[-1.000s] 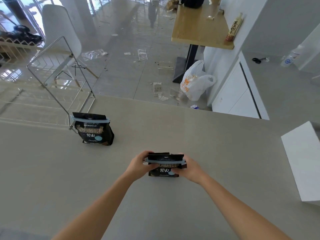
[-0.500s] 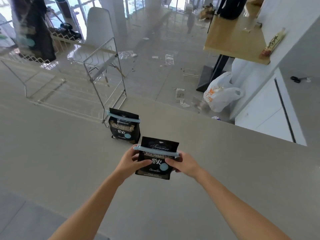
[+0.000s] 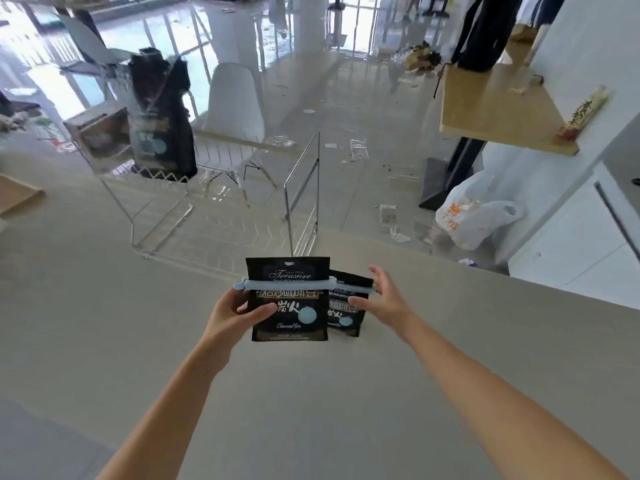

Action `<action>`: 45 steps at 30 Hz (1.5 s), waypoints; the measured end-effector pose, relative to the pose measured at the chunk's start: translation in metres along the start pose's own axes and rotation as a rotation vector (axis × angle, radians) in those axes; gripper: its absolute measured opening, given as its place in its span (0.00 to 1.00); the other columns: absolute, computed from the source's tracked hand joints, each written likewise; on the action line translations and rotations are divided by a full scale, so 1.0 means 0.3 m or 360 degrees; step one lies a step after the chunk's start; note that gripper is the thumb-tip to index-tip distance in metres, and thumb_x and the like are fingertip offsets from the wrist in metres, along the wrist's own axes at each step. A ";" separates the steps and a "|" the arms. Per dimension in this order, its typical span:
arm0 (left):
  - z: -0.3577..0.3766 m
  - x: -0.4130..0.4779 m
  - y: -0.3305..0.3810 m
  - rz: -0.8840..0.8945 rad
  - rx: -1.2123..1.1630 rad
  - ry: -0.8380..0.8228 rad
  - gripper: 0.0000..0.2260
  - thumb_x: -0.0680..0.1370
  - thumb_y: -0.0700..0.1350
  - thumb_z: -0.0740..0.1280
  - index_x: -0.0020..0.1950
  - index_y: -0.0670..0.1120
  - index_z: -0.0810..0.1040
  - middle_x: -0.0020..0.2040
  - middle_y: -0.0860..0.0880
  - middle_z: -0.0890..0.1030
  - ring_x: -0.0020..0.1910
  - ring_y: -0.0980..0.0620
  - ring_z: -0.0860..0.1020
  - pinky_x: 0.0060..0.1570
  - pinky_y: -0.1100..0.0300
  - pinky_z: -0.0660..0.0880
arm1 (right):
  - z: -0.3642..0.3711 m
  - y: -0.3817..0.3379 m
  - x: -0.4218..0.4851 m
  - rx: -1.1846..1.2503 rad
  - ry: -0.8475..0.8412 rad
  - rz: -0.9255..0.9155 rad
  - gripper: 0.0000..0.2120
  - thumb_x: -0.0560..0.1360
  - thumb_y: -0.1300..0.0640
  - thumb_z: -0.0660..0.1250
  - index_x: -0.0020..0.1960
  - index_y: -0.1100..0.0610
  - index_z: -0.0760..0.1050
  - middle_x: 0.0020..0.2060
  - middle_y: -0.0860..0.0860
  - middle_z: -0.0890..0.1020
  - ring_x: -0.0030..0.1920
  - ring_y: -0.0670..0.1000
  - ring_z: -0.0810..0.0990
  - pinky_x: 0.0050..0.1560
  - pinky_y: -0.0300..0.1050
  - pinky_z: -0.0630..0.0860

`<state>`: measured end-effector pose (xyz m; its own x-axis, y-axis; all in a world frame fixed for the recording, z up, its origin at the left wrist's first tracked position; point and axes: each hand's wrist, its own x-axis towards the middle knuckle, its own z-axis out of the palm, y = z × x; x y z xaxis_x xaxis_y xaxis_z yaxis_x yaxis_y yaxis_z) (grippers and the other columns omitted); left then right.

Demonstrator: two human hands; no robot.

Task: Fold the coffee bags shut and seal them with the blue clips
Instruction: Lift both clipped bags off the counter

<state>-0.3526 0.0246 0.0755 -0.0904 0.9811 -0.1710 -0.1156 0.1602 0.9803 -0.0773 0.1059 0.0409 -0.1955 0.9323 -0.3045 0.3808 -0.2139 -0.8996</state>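
Left hand (image 3: pixel 239 311): closed on the near coffee bag (image 3: pixel 289 301), thumb across its front, fingers behind its left edge; bag upright, facing the wearer. Whether its base touches the bench (image 3: pixel 138 341) cannot be told.

Near blue clip (image 3: pixel 284 284): clamped level across the near coffee bag below its top flap, its left end jutting just past the bag's edge above the left hand.

Right hand (image 3: pixel 384 299): spread wide, holding nothing, fingers splayed just beside the right edge of the second coffee bag (image 3: pixel 346 306); contact cannot be told.

Second coffee bag: black, upright on the bench, immediately behind and to the right of the near one, partly hidden by it. Second blue clip (image 3: pixel 353 290) runs across its upper part.

Bench: pale grey top; both bags stand close to its far edge, about midway along.

Wire rack (image 3: pixel 221 216): on the bench's far left part, behind the bags; one metal frame panel upright.

Third coffee bag (image 3: pixel 161 123): dark, blurred, standing at the rack's far left end.

Beyond the far edge: white chair (image 3: pixel 235 102), white plastic bag (image 3: pixel 478 216) on the floor, wooden table (image 3: pixel 495 105) at right.
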 end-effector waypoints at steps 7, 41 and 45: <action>-0.139 0.054 0.120 0.0111 0.0008 0.0061 0.15 0.70 0.35 0.71 0.52 0.50 0.78 0.44 0.55 0.86 0.45 0.55 0.84 0.38 0.67 0.79 | 0.083 0.019 0.055 -0.0322 0.0466 -0.0128 0.07 0.68 0.59 0.74 0.45 0.53 0.79 0.40 0.50 0.83 0.45 0.54 0.82 0.49 0.49 0.77; -0.497 0.834 0.540 0.0349 -0.0062 0.0133 0.15 0.70 0.42 0.73 0.54 0.46 0.73 0.50 0.45 0.81 0.48 0.48 0.81 0.42 0.54 0.80 | 0.104 -1.073 0.408 -0.0611 0.0643 -0.0943 0.12 0.68 0.53 0.73 0.51 0.53 0.81 0.41 0.42 0.83 0.44 0.44 0.82 0.42 0.38 0.79; -0.463 0.862 0.504 0.0401 0.0124 0.0128 0.15 0.72 0.42 0.72 0.55 0.46 0.73 0.49 0.49 0.80 0.48 0.53 0.80 0.44 0.58 0.78 | 0.113 -1.004 0.450 -0.0733 0.0621 -0.0870 0.11 0.68 0.55 0.73 0.50 0.54 0.81 0.41 0.44 0.83 0.43 0.41 0.82 0.44 0.40 0.79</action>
<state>-0.5310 0.2876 0.1656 -0.1852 0.9798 0.0748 -0.0035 -0.0767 0.9970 -0.2491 0.2865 0.2601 -0.1646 0.9229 0.3481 0.6729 0.3631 -0.6445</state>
